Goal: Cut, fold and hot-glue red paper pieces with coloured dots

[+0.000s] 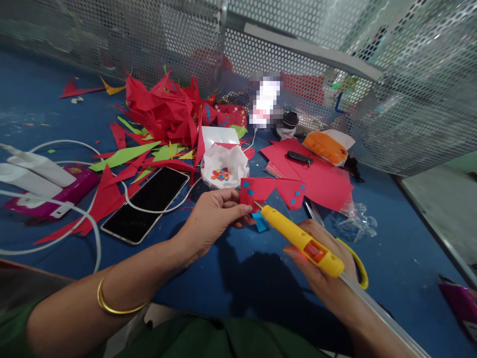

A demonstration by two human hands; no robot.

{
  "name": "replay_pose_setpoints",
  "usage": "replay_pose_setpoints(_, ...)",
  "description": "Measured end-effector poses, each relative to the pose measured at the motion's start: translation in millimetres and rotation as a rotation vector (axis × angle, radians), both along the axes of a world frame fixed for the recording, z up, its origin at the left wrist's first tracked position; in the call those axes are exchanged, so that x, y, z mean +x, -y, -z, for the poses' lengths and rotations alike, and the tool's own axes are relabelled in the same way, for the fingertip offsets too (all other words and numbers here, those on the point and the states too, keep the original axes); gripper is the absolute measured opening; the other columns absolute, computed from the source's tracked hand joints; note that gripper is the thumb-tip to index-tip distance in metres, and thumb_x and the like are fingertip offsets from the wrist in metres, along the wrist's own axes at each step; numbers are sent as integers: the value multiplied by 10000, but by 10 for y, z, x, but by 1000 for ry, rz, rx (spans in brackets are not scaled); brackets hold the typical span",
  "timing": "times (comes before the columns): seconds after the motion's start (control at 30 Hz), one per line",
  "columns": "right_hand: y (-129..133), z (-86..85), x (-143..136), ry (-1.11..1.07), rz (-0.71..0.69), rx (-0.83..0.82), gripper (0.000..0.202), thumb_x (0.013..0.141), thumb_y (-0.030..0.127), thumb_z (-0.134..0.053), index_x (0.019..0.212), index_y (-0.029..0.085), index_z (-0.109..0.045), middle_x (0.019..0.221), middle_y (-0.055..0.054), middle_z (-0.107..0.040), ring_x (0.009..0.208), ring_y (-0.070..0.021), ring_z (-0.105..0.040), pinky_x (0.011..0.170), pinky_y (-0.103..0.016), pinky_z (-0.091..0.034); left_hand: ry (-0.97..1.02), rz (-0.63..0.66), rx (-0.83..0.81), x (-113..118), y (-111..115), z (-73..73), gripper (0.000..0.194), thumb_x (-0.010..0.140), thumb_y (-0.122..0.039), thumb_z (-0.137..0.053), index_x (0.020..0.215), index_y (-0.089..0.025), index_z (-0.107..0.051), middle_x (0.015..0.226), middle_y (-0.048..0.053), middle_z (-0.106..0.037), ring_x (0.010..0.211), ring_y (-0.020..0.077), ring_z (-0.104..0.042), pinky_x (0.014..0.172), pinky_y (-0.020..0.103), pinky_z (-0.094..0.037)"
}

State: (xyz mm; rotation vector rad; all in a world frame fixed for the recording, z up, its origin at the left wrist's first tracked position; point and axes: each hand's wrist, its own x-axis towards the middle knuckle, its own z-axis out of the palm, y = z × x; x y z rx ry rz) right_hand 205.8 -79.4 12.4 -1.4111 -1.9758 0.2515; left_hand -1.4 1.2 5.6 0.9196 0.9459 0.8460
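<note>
My left hand (219, 214) pinches the lower left of a red paper piece (288, 191) that has small blue squares stuck on both sides. My right hand (324, 263) is wrapped round a yellow glue gun (298, 238) with a clear stick running out of its back. The gun's metal tip is at the red paper, close to my left fingertips. Below the paper lies a blue paper piece (260, 222). Just behind my left hand stands a bowl lined with white paper (233, 161), holding small coloured bits (220, 174).
A phone (147, 204) lies at left, crossed by a white cable (93, 226). Red scraps (164, 109) are heaped behind. Red sheets (320, 176) carry a black key fob (298, 158). Yellow-handled scissors (360, 268) lie partly under my right hand. A perforated metal screen (298, 54) bounds the back.
</note>
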Motion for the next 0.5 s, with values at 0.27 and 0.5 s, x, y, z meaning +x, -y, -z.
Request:
replay_pose_setpoints(0.27,12,-24,-14,55,6,32,197,929,391,-608,820,244,-534,670,37,-525,513,-114,-504,464,-241,-383,-11,3,-3,6,-1,-4,115,738,-191,-765,822,-132,-712,762,39,-748,625,124,-699,539,183,-470)
replay_pose_setpoints(0.5,5,-60,-23,68,1,33,230,941,390,-598,799,221,-531,651,35,-518,499,-106,-494,450,-232,-376,1,15,10,-1,11,0,148,745,-207,-778,850,-125,-713,756,29,-745,631,113,-700,552,174,-475)
